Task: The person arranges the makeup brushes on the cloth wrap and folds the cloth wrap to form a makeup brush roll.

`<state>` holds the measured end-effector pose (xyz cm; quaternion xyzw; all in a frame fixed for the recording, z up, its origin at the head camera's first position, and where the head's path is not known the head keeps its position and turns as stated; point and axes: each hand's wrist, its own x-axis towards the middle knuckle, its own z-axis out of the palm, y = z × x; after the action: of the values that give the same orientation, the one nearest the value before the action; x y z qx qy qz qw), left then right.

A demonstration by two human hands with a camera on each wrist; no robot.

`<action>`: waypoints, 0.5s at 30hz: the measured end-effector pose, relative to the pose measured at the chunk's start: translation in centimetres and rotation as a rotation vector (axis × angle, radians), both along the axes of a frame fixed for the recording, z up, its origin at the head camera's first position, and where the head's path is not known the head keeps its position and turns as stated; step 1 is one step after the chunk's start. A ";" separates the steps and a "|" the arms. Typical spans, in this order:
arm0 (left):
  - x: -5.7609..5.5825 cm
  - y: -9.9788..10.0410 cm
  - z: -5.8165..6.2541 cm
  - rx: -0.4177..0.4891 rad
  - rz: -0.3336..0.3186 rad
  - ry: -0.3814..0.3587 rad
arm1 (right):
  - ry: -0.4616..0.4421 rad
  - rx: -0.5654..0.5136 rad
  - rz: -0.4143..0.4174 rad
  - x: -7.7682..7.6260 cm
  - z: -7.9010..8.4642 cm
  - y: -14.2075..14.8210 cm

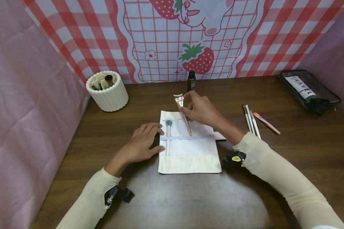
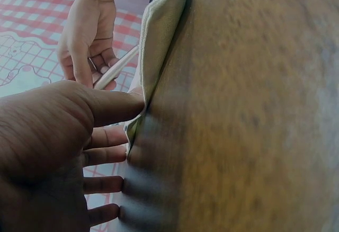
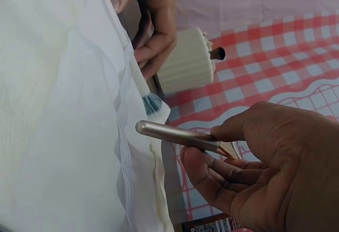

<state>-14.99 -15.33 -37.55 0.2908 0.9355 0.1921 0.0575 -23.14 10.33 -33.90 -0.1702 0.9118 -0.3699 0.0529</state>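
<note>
A cream cloth brush roll (image 1: 192,164) lies unfolded on the table, its white inner side up and an elastic band (image 1: 199,137) across it. One makeup brush with grey-blue bristles (image 1: 168,122) sits under the band at the left. My left hand (image 1: 141,144) rests at the roll's left edge, with thumb and fingertips touching the cloth. Above the roll, my right hand (image 1: 202,109) pinches a second makeup brush (image 3: 177,135) near its shiny ferrule. This brush has a metallic handle that points down toward the band; its head faces away from me.
A ribbed cream cup (image 1: 109,95) of brushes stands back left. A dark bottle (image 1: 191,81) is behind my right hand. Several slim brushes (image 1: 250,119) and a pink-handled one (image 1: 266,123) lie right, before a black mesh travel pouch (image 1: 309,90). A checked cloth (image 1: 97,35) hangs behind.
</note>
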 end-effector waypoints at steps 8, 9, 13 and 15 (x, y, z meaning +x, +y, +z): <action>0.0 -0.1 0.0 0.014 -0.005 0.007 | -0.005 -0.025 0.009 0.1 -0.1 -0.7; 0.0 -0.1 0.0 0.014 -0.005 0.008 | -0.002 -0.024 0.009 0.1 -0.1 -0.8; 0.0 -0.1 0.0 0.014 -0.005 0.008 | 0.006 -0.026 0.013 0.0 -0.2 -1.1; 0.0 -0.1 0.0 0.013 -0.004 0.005 | 0.010 -0.032 0.016 0.0 -0.2 -1.3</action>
<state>-14.95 -15.47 -37.57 0.2935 0.9338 0.1974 0.0537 -23.12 9.03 -34.13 -0.1802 0.9046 -0.3831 0.0489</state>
